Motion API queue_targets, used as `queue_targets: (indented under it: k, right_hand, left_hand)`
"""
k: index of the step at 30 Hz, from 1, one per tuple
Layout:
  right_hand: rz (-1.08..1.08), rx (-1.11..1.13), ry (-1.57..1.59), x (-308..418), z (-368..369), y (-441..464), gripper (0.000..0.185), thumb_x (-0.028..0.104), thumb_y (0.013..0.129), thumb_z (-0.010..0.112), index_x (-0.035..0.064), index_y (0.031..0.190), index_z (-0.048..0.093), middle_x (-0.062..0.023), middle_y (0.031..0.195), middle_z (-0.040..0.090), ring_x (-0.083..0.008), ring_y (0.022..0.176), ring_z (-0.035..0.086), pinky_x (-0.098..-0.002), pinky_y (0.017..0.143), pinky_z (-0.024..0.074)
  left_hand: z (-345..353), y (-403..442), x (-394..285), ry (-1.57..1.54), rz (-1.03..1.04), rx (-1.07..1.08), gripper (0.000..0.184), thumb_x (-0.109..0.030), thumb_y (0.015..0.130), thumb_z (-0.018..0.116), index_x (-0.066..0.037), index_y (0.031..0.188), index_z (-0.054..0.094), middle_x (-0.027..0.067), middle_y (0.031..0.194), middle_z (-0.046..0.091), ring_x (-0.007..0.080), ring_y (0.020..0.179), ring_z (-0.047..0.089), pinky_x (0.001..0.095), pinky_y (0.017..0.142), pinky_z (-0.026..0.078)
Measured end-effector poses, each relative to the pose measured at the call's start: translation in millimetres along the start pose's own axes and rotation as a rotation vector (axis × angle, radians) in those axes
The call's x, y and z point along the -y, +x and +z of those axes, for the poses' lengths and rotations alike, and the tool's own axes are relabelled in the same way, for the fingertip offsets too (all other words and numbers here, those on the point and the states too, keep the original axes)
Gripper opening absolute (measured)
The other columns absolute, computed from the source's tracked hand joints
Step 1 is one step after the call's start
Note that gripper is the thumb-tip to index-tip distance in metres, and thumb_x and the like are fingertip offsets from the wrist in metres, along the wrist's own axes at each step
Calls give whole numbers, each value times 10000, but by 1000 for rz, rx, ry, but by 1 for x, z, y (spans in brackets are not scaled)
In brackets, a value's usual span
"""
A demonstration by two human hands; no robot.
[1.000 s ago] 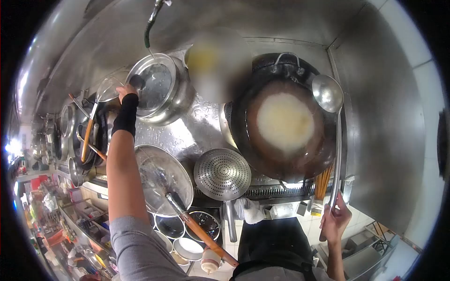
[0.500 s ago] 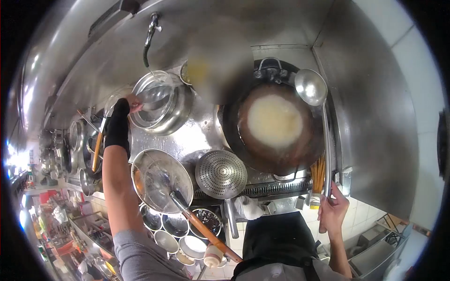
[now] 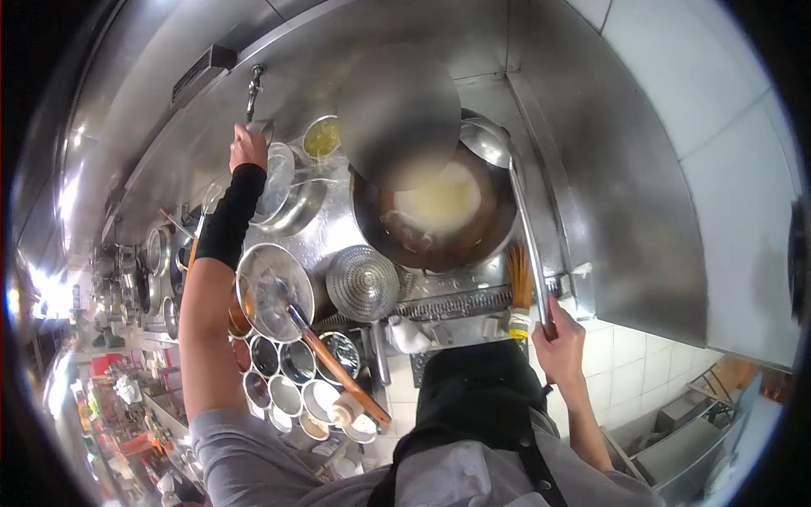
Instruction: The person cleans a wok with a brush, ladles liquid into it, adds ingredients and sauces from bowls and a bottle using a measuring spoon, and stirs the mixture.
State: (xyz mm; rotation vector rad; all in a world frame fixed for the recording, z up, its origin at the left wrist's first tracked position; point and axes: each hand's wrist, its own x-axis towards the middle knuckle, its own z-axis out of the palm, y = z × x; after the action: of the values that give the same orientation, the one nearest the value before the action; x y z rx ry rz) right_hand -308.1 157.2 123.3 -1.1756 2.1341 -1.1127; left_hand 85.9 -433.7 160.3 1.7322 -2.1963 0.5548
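My left hand (image 3: 247, 147) is raised beneath the wall tap (image 3: 254, 89), fingers closed on what looks like a small metal bowl (image 3: 267, 129), mostly hidden by the hand. Just below is a large steel pot (image 3: 306, 207) with a shiny rim. My right hand (image 3: 559, 340) grips the handle end of a long steel ladle (image 3: 525, 224). The ladle's bowl rests at or above the far right rim of a dark wok (image 3: 368, 221). Brown liquid surrounds a pale yellowish mass (image 3: 439, 201) in the wok; a blurred patch hides part of it.
A perforated skimmer (image 3: 363, 283) and a wooden-handled mesh strainer (image 3: 274, 283) lie at the counter's front. Several seasoning containers (image 3: 287, 395) stand below them. A bamboo brush (image 3: 519, 279) sits right of the wok, a bowl of yellow liquid (image 3: 321, 137) behind the pot.
My left hand has lifted out of the steel pot, up toward the tap. The ladle stays in my right hand. The whole view has shifted, moving the wok leftward.
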Motion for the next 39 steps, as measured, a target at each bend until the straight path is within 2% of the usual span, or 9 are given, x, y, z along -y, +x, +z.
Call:
queue_targets:
  k: [8, 16, 22, 25, 28, 31, 32, 35, 39]
  right_hand:
    - [-198, 0, -25, -59, -25, 5, 556, -11, 783, 689, -41, 1331, 598, -113, 719, 575, -132, 530, 487, -294, 523, 445]
    - [-223, 17, -5, -57, -39, 3, 537, -30, 763, 683, -49, 1296, 622, -130, 753, 620, -114, 552, 535, -290, 549, 476]
    - [-243, 94, -184, -35, -9, 28, 454, 24, 789, 633, -94, 1227, 626, -191, 647, 608, -265, 527, 598, -376, 563, 506]
    - [-119, 142, -199, -29, 32, 54, 390, 19, 788, 581, -138, 1144, 608, -331, 769, 628, -471, 743, 661, -509, 684, 535]
    - [-274, 125, -261, -48, 68, 72, 266, 19, 792, 594, -120, 1015, 632, -264, 657, 629, -390, 597, 664, -459, 569, 534]
    - [283, 479, 328, -30, 68, 68, 137, 28, 818, 606, -81, 894, 637, -153, 593, 607, -257, 480, 615, -376, 445, 484]
    - [537, 498, 629, -49, 74, 75, 93, 34, 837, 617, -51, 870, 638, -57, 555, 549, -150, 421, 527, -295, 383, 410]
    - [714, 660, 1149, -54, 56, 90, 198, 26, 870, 637, -67, 1038, 584, -80, 751, 587, -101, 504, 489, -236, 388, 370]
    - [641, 672, 1148, -53, 49, 82, 212, 25, 885, 628, -52, 1076, 578, -92, 824, 596, -92, 534, 489, -229, 392, 378]
  left_hand:
    - [-119, -93, -84, 299, 182, -31, 135, -119, 899, 583, 3, 881, 638, 164, 1072, 508, 341, 846, 699, 431, 688, 621]
    - [-137, -161, -93, 245, 110, -24, 120, -108, 886, 597, -3, 897, 653, 194, 1143, 514, 363, 853, 704, 453, 679, 613]
    - [-123, -216, -84, 62, -121, -78, 93, -67, 864, 596, 5, 899, 642, 269, 1181, 498, 416, 829, 702, 502, 717, 588]
    - [-117, -253, -80, -142, -298, -90, 197, -68, 816, 641, 18, 991, 613, 317, 1275, 435, 505, 836, 666, 578, 749, 545]
    - [-108, -294, -77, -356, -549, -89, 197, -111, 784, 676, 52, 878, 619, 308, 1086, 602, 454, 774, 691, 520, 715, 561]
    - [-79, -344, -61, -714, -763, -48, 267, -123, 795, 725, 95, 747, 578, 203, 739, 688, 286, 652, 736, 386, 569, 599]
    - [-82, -358, -64, -802, -841, 1, 257, -115, 812, 721, 92, 762, 576, 174, 753, 677, 259, 650, 724, 369, 584, 609]
    - [-96, -399, -78, -1287, -1007, -44, 220, -93, 856, 700, 75, 800, 570, 107, 772, 640, 211, 648, 689, 339, 617, 624]
    - [-127, -452, -94, -1596, -1116, -94, 150, -22, 890, 664, 65, 814, 567, 76, 773, 564, 187, 681, 642, 325, 644, 641]
